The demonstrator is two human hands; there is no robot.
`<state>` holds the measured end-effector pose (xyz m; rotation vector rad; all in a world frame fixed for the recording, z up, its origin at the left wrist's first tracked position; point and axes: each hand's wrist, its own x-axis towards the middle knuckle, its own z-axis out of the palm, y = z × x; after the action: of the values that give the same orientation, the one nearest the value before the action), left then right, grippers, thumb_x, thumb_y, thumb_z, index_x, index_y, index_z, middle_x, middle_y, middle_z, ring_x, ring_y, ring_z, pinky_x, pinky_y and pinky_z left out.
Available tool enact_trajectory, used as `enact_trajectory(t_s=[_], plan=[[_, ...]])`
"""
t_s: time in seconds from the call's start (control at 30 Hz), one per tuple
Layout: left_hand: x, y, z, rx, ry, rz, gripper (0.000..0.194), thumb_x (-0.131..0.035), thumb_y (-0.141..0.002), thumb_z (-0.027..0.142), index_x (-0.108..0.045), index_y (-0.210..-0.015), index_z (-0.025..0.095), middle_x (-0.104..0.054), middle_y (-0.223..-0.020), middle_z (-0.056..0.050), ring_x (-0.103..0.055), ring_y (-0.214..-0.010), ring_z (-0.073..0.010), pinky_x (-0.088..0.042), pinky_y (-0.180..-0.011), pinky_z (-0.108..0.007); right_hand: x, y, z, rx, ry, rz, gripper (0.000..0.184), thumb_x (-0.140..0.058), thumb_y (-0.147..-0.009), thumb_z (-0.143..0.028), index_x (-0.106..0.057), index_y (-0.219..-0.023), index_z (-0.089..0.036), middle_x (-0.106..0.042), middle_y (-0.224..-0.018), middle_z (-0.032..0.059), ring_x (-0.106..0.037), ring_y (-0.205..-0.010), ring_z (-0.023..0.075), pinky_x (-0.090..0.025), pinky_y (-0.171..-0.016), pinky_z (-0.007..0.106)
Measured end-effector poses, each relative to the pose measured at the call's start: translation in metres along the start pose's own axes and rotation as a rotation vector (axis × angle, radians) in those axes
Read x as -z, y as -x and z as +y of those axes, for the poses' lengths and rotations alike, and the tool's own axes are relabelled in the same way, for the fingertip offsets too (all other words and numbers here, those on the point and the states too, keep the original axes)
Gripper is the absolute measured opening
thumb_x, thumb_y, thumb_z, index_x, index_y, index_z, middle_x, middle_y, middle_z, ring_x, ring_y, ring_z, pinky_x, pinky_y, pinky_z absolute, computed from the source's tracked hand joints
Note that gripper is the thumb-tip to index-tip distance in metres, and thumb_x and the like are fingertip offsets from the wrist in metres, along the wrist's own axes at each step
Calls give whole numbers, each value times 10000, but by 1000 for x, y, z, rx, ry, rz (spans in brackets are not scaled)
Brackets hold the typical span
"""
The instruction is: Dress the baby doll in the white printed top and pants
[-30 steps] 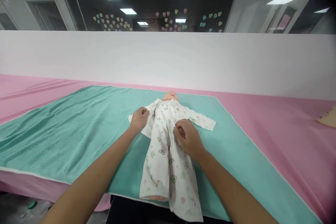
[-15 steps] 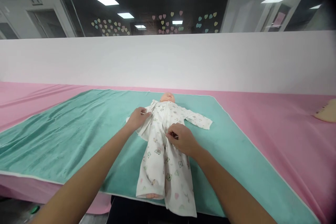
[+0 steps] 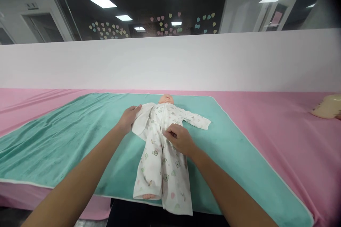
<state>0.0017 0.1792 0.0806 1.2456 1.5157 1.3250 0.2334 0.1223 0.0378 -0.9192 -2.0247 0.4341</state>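
Note:
A baby doll (image 3: pixel 166 98) lies on its back with its head at the far end, dressed in a white patterned romper (image 3: pixel 153 156). My left hand (image 3: pixel 129 117) pinches the edge of the romper's left front flap, which is folded outward with its plain inner side showing. The sleeve on that side is hidden under the flap and my hand. Over the doll's middle, my right hand (image 3: pixel 179 137) is closed on the front of the romper near the top of the legs. The right sleeve (image 3: pixel 197 120) stretches out sideways. One doll foot (image 3: pixel 148 196) shows at the left leg opening.
A green blanket (image 3: pixel 87 142) lies under the doll, over a pink cover (image 3: pixel 277 124). A low white wall (image 3: pixel 170 64) stands behind. At the far right is a pale, rounded object (image 3: pixel 326 106), partly cut off.
My left hand has moved left, drawing the romper's flap outward and opening it wider. My right hand stays at the doll's middle. The whole view has shifted slightly.

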Motion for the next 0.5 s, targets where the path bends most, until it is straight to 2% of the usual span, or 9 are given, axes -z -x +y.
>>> enact_trajectory(t_s=[0.13, 0.17, 0.27, 0.3, 0.33, 0.37, 0.43, 0.5], plan=[[-13, 28, 43, -152, -136, -154, 341, -593, -705, 508, -586, -789, 177, -573, -664, -6, -496, -524, -117, -352, -431, -207, -1, -1, 1, -31, -103, 132, 246, -405, -879, -294, -407, -649, -206, -473, -695, -4, -439, -645, 128, -367, -619, 265], [-18, 37, 53, -188, -212, -234, 330, -596, -706, 494, -607, -799, 178, -592, -687, -14, -505, -541, -122, -353, -436, -207, -1, -2, 3, -45, -111, 187, 235, -396, -881, -292, -418, -663, -207, -494, -727, 6, -459, -679, 136, -383, -648, 273], [-32, 55, 71, -224, -371, -685, 299, -610, -710, 437, -663, -874, 192, -622, -714, -26, -536, -577, -135, -396, -486, -225, -3, -4, 12, -88, -66, 314, 188, -396, -880, -296, -489, -740, -211, -557, -854, 35, -504, -838, 169, -409, -776, 316], [-35, 56, 72, -228, -364, -781, 306, -603, -717, 426, -669, -911, 198, -626, -716, -29, -546, -589, -140, -411, -504, -235, -4, -4, 16, -97, -42, 331, 160, -411, -873, -299, -520, -795, -213, -572, -930, 45, -504, -920, 182, -404, -834, 336], [-37, 54, 70, -241, -324, -797, 319, -589, -727, 424, -669, -942, 202, -628, -724, -32, -557, -609, -145, -426, -521, -244, -5, -5, 20, -104, -17, 337, 145, -432, -862, -305, -545, -867, -215, -571, -1028, 55, -485, -1016, 195, -386, -897, 358], [-38, 48, 65, -265, -263, -731, 329, -570, -738, 425, -665, -962, 203, -632, -748, -37, -569, -648, -152, -440, -545, -251, -6, -5, 24, -111, 7, 335, 174, -455, -850, -313, -555, -952, -215, -545, -1140, 64, -443, -1113, 210, -353, -960, 381], [-39, 30, 50, -320, -149, -435, 329, -540, -749, 428, -657, -958, 202, -639, -810, -45, -582, -750, -165, -458, -598, -259, -9, -5, 29, -130, 46, 295, 322, -482, -833, -342, -524, -1123, -208, -439, -1323, 76, -333, -1255, 229, -282, -1043, 416], [-39, 9, 32, -317, -150, -172, 308, -533, -742, 421, -651, -914, 194, -645, -835, -43, -583, -809, -176, -455, -632, -263, -10, -5, 31, -142, 62, 208, 442, -475, -838, -371, -461, -1246, -201, -352, -1409, 75, -272, -1310, 227, -255, -1071, 423]])
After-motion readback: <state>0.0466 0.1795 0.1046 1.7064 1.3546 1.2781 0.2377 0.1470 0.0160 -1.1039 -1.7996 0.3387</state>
